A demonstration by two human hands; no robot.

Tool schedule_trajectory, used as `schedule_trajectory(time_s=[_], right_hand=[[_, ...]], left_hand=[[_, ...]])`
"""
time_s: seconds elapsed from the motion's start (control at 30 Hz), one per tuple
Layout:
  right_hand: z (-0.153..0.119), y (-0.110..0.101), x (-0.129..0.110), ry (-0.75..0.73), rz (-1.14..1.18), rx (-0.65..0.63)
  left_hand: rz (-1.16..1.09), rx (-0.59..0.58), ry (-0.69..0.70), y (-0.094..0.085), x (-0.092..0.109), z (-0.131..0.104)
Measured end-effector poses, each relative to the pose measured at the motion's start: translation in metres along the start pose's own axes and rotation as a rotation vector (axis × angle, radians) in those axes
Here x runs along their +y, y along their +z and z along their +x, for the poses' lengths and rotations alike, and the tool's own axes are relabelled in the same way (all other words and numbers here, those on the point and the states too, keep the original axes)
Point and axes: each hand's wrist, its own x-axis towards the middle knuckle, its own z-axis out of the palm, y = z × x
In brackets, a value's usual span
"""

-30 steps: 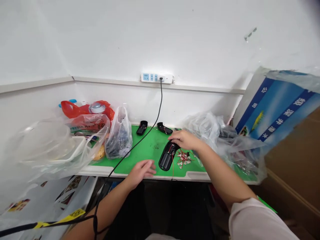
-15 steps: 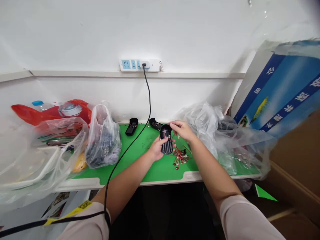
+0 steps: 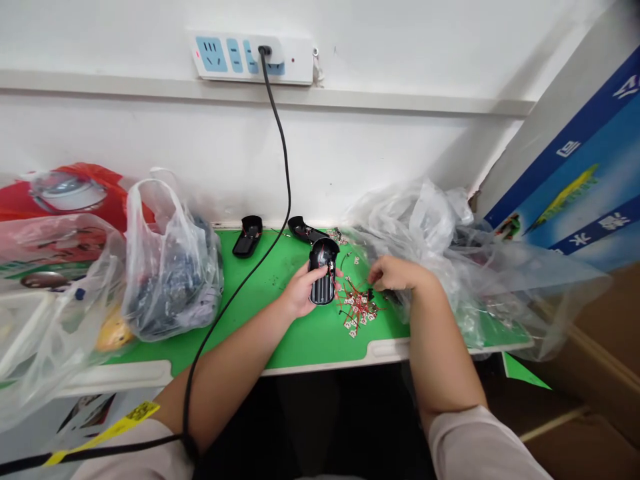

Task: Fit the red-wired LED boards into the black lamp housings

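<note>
My left hand (image 3: 300,291) is closed round a black plastic housing (image 3: 323,283), its thumb across the front. The housing has a rounded hollow top, a ribbed lower part and thin red wires inside. My right hand (image 3: 391,273) is at the right, fingers curled in and thumb pressed to them; whatever they may hold is too small to make out. Just left of and below it lies a pile of small pale parts with red wires (image 3: 359,308). Two similar black housings lie at the back, one at the left (image 3: 248,236) and one partly behind the held one (image 3: 304,231).
A black cable (image 3: 286,160) runs from the power strip (image 3: 300,60) down across the green table top (image 3: 300,343). Filled plastic bags stand at the left (image 3: 173,267) and right (image 3: 425,227). A blue printed box (image 3: 575,193) leans at the far right.
My right hand has left the housing's top edge and moved right and down beside the wired parts. The left hand keeps its hold. The camera view has moved closer.
</note>
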Motion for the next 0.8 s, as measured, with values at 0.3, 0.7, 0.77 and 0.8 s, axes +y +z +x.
schedule_trajectory(time_s=[0.3, 0.7, 0.77, 0.8], right_hand=[[0.018, 0.013, 0.02, -0.207, 0.035, -0.021], [0.009, 0.012, -0.023, -0.109, 0.618, 0.302], [0.012, 0.019, -0.041, -0.174, 0.847, 0.311], [0.015, 0.023, -0.049, -0.198, 0.958, 0.303]], left_hand=[[-0.02, 0.092, -0.064, -0.002, 0.001, -0.003], [0.019, 0.189, -0.006, 0.001, 0.005, -0.005], [0.039, 0.201, -0.014, 0.002, 0.005, -0.006], [0.045, 0.197, -0.016, 0.003, 0.005, -0.006]])
